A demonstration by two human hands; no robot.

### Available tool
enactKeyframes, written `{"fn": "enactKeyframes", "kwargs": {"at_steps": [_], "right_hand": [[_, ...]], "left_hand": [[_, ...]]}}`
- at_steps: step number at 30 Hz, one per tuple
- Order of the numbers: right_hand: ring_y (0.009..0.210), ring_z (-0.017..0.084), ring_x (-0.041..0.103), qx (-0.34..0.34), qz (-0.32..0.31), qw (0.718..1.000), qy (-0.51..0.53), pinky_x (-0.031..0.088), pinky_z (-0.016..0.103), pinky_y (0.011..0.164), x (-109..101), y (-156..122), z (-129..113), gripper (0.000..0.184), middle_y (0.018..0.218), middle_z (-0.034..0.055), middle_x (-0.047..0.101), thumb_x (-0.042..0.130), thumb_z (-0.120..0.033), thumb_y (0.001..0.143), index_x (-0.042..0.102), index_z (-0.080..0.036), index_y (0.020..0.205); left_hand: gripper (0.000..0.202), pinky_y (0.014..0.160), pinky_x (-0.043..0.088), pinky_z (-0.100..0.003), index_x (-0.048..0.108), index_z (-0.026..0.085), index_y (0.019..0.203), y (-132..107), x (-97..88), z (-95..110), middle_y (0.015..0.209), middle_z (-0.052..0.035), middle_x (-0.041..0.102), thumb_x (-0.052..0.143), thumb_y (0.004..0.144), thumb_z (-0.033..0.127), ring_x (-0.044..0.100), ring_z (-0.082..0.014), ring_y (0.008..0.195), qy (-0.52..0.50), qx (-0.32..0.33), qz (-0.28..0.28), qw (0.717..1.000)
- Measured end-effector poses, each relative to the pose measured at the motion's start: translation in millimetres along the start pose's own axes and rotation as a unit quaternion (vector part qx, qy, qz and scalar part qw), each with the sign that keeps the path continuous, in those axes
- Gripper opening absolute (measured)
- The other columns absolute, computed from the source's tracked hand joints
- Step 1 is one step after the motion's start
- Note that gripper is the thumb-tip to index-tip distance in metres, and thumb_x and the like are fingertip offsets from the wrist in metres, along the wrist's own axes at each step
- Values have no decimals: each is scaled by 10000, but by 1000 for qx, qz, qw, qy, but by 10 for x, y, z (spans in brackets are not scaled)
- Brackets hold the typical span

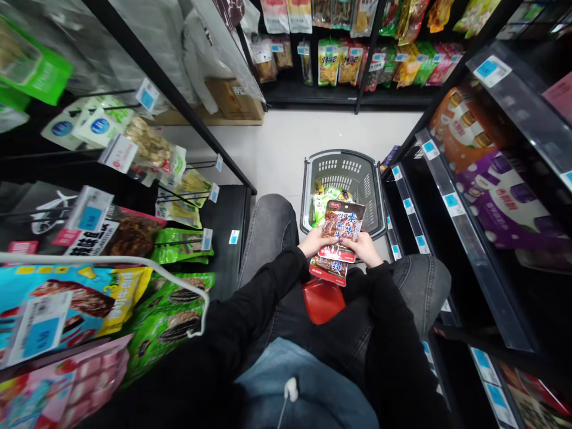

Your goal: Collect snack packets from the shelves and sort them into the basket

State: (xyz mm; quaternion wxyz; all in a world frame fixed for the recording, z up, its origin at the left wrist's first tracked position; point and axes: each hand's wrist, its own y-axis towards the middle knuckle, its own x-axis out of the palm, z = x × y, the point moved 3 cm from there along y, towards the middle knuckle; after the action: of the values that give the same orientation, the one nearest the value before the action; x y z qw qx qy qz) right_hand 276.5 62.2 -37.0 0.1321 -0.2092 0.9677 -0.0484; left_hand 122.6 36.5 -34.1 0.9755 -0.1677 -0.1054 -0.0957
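Note:
In the head view my left hand (314, 242) and my right hand (365, 248) are both closed on the sides of a brown and red snack packet (340, 218) with white and blue lettering. Its front faces up towards me. A second snack packet (329, 272), similar in look, sticks out from under it, partly hidden. Just beyond my hands a grey plastic shopping basket (375, 179) stands on the floor, holding several green and yellow snack bags (322, 205). Between my knees shows a red seat-like surface (324, 302).
Hanging snack bags (174, 328) fill the rack close on my left, with metal hooks and price tags jutting out. To my right rise shelves (473, 250) with boxed drinks (504, 196). More snack bags (328, 62) hang at the far end, near a cardboard box (241, 102).

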Motion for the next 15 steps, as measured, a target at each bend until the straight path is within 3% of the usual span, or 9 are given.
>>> {"fn": "enactKeyframes", "kwargs": {"at_steps": [8,15], "right_hand": [[949,264,625,12,-60,997,38,475,401,879,45,-14,8,434,972,88,686,678,-473,644,680,-140,922],[952,255,624,9,-32,999,40,469,404,886,61,1,58,422,985,81,683,687,-455,648,673,-153,943]], "left_hand": [[594,976,404,-387,608,76,1016,25,-52,13,1065,-131,639,716,593,477,580,-253,1014,92,41,6,995],[528,959,418,-383,616,92,996,38,-71,2,1040,-112,649,718,605,432,585,-247,996,88,47,-4,995]]}}
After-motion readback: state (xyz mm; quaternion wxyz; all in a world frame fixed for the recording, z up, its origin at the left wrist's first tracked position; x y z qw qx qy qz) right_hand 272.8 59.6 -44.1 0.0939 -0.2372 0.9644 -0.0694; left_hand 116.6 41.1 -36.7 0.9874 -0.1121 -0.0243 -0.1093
